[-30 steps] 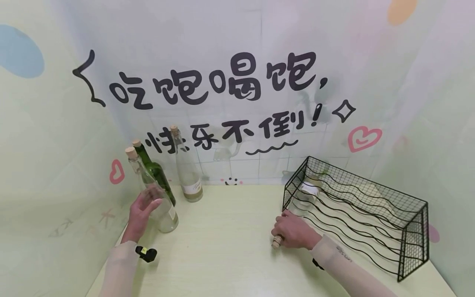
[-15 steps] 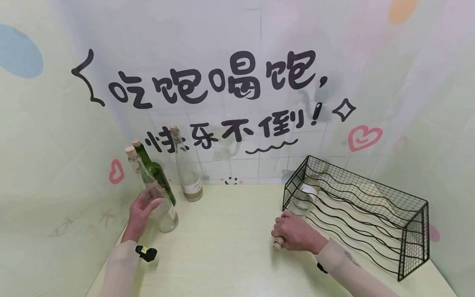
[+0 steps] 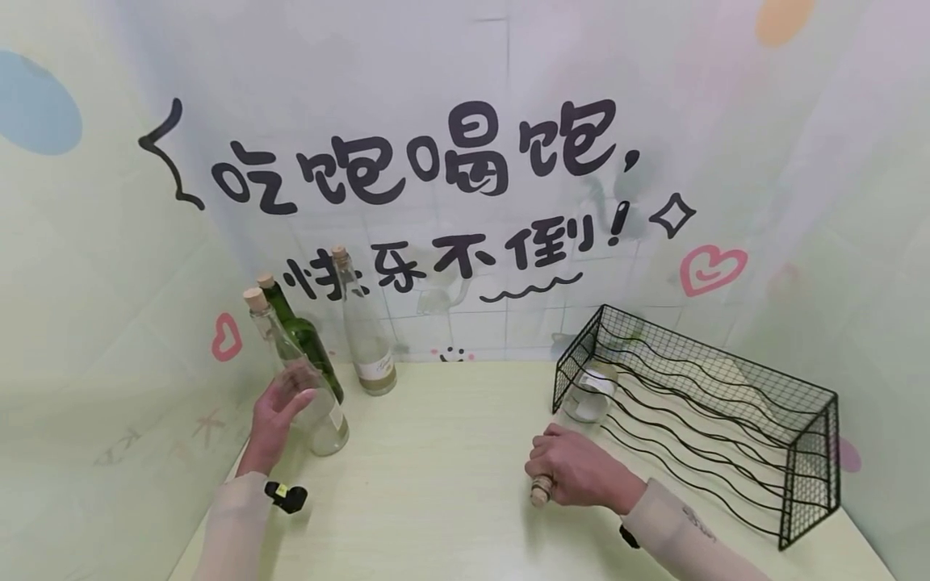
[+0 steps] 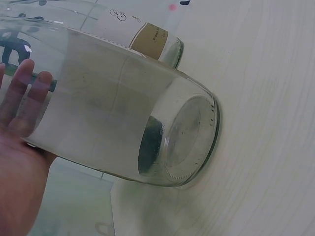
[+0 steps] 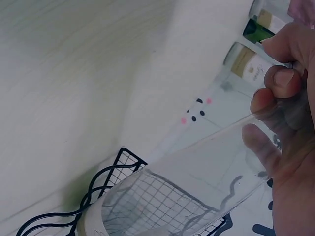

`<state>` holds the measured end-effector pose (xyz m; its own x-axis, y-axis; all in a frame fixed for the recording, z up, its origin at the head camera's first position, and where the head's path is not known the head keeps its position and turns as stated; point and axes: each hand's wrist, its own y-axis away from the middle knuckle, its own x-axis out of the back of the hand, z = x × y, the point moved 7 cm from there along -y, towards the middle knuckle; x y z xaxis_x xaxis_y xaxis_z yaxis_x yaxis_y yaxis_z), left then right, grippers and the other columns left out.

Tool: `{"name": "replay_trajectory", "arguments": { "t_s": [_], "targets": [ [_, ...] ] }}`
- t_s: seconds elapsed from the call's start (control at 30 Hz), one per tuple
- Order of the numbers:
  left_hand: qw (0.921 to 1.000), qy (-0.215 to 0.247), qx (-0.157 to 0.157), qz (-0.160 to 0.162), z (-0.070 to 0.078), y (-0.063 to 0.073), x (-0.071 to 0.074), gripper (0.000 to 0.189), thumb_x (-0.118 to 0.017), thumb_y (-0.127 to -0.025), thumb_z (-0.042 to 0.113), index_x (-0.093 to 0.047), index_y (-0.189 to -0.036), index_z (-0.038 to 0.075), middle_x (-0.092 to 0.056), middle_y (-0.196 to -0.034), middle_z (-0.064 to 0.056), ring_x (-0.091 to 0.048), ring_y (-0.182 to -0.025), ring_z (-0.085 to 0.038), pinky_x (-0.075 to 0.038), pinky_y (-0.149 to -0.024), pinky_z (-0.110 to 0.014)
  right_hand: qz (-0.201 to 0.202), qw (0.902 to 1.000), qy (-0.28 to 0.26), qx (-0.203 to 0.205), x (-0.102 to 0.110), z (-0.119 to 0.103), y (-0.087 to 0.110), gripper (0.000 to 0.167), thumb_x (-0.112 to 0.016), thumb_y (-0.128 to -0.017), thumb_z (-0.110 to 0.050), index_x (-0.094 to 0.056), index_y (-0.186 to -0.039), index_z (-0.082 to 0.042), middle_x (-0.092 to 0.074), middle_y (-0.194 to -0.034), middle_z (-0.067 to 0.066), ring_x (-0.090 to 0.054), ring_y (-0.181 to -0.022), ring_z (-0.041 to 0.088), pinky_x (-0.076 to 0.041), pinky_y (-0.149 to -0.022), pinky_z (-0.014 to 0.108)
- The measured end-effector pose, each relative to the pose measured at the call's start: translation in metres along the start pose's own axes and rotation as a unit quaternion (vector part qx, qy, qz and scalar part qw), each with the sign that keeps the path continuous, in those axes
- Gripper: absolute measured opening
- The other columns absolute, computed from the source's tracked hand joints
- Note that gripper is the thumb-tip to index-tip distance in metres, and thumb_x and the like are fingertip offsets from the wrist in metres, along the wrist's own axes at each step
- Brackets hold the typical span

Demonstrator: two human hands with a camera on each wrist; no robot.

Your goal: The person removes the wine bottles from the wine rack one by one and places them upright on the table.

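In the head view my right hand (image 3: 581, 472) grips the neck of a clear corked bottle, its cork (image 3: 538, 496) pointing toward me. The bottle's labelled body (image 3: 590, 395) lies tilted at the left end of a black wire rack (image 3: 697, 428); the right wrist view shows its clear side (image 5: 197, 182) over the mesh. My left hand (image 3: 274, 415) curls round another clear corked bottle (image 3: 324, 424) standing on the table. In the left wrist view, fingers (image 4: 37, 93) show through that bottle's glass.
A green corked bottle (image 3: 308, 343) stands just behind the left-hand bottle. Another clear bottle (image 3: 374, 355) with a white and tan label stands to its right, near the printed back wall. The pale table (image 3: 429, 460) stretches between the bottles and the rack.
My right hand has drawn slightly toward me, and the bottle it grips has shifted a little the same way, its base nearer the rack's front. My left hand stays in place.
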<state>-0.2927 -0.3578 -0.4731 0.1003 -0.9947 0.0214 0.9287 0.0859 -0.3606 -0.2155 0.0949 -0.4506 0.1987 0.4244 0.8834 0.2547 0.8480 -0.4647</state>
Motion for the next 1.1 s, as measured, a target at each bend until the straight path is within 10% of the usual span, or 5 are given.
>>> {"name": "replay_trajectory", "arguments": {
  "t_s": [1.1],
  "targets": [
    [0.9999,-0.011,0.006,0.000,0.000,0.000,0.000,0.054,-0.059,-0.102,0.000,-0.043,-0.153,0.003,-0.068,-0.123,0.016,-0.061,-0.120,0.004,-0.050,-0.097,-0.009,0.030,0.9965,-0.063,0.046,0.051,-0.041,-0.015,0.036,-0.069,-0.062,0.004,-0.046,-0.068,-0.024,-0.037,-0.062,-0.014,-0.036,-0.065,0.001,-0.041,-0.077,0.016]
  ]
}}
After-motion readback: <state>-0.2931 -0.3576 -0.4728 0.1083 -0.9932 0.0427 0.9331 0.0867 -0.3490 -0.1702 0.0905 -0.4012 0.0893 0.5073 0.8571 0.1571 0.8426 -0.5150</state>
